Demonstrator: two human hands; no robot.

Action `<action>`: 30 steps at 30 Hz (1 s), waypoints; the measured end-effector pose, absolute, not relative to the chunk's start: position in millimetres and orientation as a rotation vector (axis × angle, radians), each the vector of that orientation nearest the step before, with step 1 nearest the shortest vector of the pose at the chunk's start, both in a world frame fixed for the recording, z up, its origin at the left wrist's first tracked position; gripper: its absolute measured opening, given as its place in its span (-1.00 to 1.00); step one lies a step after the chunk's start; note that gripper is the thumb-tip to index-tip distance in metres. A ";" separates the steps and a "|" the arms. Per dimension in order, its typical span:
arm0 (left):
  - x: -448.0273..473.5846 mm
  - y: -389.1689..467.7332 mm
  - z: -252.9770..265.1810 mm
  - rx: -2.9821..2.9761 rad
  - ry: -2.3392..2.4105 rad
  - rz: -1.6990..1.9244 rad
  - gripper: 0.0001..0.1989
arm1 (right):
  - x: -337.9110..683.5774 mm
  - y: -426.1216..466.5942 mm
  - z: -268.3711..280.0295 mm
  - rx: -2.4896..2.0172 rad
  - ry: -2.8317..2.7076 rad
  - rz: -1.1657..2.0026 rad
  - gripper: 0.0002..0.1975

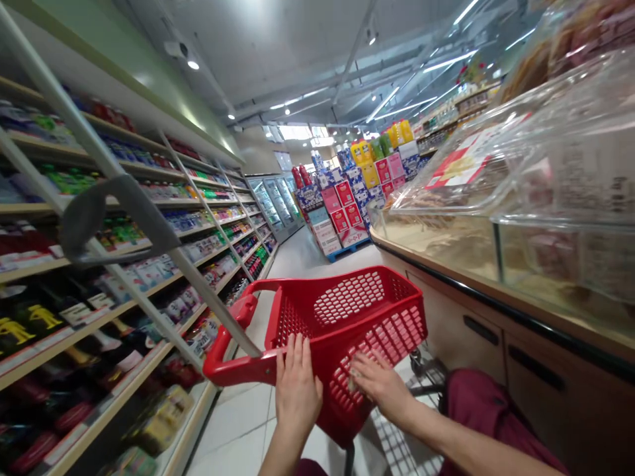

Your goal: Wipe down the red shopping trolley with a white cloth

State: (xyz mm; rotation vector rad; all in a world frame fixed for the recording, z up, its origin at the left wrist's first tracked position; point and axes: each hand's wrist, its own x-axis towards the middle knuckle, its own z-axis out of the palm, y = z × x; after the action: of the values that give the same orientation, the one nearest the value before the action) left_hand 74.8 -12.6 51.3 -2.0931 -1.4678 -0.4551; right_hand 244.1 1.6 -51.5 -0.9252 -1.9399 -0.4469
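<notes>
The basket under my hands is moulded plastic, smooth and moderately glossy, its walls pierced in a regular lattice. The pole to my left has the satin look of smooth metal; the holder on it appears to be matt plastic. My trousers are woven-looking cloth without sheen. To my right, the desk shows a low-gloss, wood-toned front, and the boxes above it are clear, highly glossy plastic. The floor is smooth tile.
</notes>
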 end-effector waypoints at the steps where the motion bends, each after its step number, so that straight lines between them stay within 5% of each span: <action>1: 75.3 -11.8 47.3 -2.090 -1.471 -0.443 -0.42 | 251.9 2.9 -46.1 -0.965 -1.890 -0.444 -0.75; 30: 159.0 10.6 15.1 -2.329 -1.348 -0.244 -0.33 | 363.2 19.8 -64.1 -1.162 -2.016 -0.488 -0.70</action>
State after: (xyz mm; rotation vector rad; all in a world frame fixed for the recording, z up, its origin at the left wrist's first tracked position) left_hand 159.0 10.6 15.1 -2.3293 -1.3484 -0.2437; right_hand 363.2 19.8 -64.1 -1.1622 -2.0156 -0.4882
